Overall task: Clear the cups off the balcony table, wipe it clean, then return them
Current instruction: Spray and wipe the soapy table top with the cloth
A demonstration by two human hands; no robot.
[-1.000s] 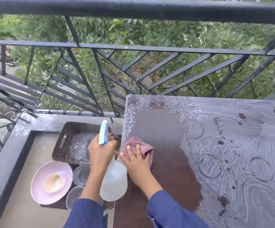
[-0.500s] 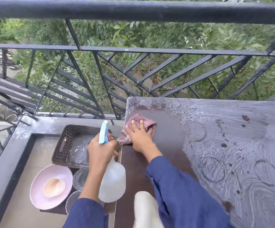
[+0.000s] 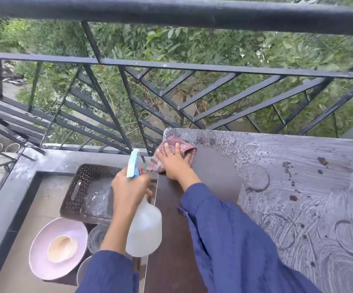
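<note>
Red cloth (image 3: 186, 147) crosswise under right hand (image 3: 174, 163)

Left sleeve (image 3: 108, 271), 7 o'clock: dark blue, long, plain. Right sleeve (image 3: 234, 240), 5 o'clock: same blue, loose, creased. Left hand (image 3: 129, 187), right hand (image 3: 175, 163): bare.

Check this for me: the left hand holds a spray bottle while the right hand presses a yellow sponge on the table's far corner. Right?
Not quite. The head view shows the right hand pressing a pink checked cloth, not a yellow sponge, on the far corner of the table. The left hand does hold the spray bottle.
</note>
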